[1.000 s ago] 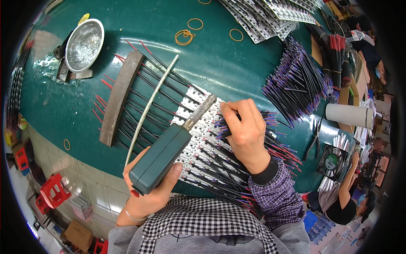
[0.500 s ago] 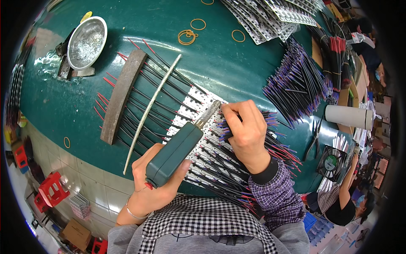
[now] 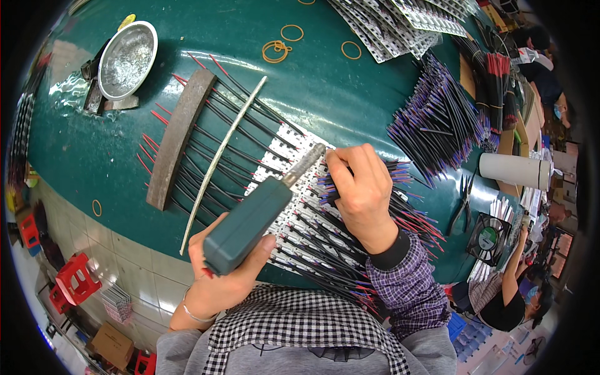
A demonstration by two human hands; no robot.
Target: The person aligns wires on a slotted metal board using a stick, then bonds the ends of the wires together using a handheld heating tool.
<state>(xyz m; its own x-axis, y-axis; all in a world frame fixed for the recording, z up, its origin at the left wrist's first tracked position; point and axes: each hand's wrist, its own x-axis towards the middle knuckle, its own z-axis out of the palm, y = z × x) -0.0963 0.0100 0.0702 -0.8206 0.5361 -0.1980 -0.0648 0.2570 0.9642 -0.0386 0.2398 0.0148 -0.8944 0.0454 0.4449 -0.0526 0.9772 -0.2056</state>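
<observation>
My left hand (image 3: pixel 219 294) is wrapped round the green handle of a soldering iron (image 3: pixel 247 225). Its thick metal tip reaches over a white panel of small circuit boards (image 3: pixel 294 165), close to the fingertips of my right hand (image 3: pixel 362 197). Those fingers are closed in a pinch at the panel's right edge, on black wires (image 3: pixel 327 187) with blue-purple ends that stick out on both sides of the hand. Black wires with red ends (image 3: pixel 240 128) run left from the panel. More black wires (image 3: pixel 325 250) lie across its lower part.
A brown curved bar (image 3: pixel 181 140) and a thin pale rod (image 3: pixel 222 150) lie across the left wires. A metal bowl (image 3: pixel 128 59) stands far left. Rubber bands (image 3: pixel 275 52), stacked panels (image 3: pixel 400 28), a wire pile (image 3: pixel 434 122), pliers (image 3: pixel 462 206) and a fan (image 3: pixel 489 239) are around.
The soldering iron's handle has shifted a little left with my left hand, and more of the panel shows beside it. My right hand stays almost in place, still pinching.
</observation>
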